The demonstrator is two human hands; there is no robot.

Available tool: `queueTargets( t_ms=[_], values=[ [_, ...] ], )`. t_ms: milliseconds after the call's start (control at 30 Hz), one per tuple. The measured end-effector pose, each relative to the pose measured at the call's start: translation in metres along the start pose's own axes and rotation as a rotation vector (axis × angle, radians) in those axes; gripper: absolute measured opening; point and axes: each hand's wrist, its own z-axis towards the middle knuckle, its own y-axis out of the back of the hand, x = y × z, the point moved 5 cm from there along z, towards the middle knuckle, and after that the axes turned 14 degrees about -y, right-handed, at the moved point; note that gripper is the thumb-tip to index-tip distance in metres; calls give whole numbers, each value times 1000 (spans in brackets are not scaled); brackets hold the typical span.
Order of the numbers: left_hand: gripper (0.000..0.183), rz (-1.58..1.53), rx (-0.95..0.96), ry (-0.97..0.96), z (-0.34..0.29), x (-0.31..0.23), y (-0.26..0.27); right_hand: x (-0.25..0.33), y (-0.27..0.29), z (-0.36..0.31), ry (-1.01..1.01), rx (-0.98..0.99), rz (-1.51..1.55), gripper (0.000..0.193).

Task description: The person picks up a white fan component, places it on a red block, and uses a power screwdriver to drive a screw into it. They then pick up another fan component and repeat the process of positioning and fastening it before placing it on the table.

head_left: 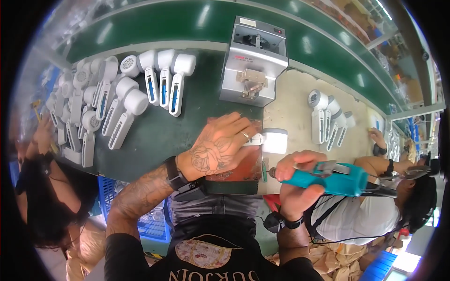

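A white hair-dryer-shaped device (274, 141) with a grey-rimmed round head lies over a worn red work pad (234, 177), its head past the pad's right edge. My left hand (217, 149), back upward, closes over its handle and hides most of it. In my right hand (300, 180) is a teal electric screwdriver (333, 179), held nearly level with its tip pointing left. The fingers wrap around its front end. That tip is just below the device's head, apart from it, near a small green-handled tool (264, 172) at the pad's edge.
A silver screw feeder (255, 61) stands behind the pad. Many similar white devices (126, 100) crowd the left bench, several with blue parts in their open handles; several more (328, 117) lie right. Co-workers sit on both sides. A blue basket (157, 225) stands below the bench.
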Motion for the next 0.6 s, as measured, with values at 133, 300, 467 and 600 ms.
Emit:
queueTargets(
  t_ms=[133, 300, 467, 600],
  values=[
    [33, -94, 53, -78, 6, 14, 1, 14, -15, 22, 20, 27, -8, 76],
    [32, -96, 19, -142, 2, 16, -4, 2, -35, 58, 44, -12, -11, 74],
    [38, -126, -2, -127, 0, 19, -2, -3, -38, 61, 80, -38, -93, 74],
    [37, -111, -29, -126, -1, 18, -3, -5, -35, 63, 73, -6, -48, 74]
  ],
)
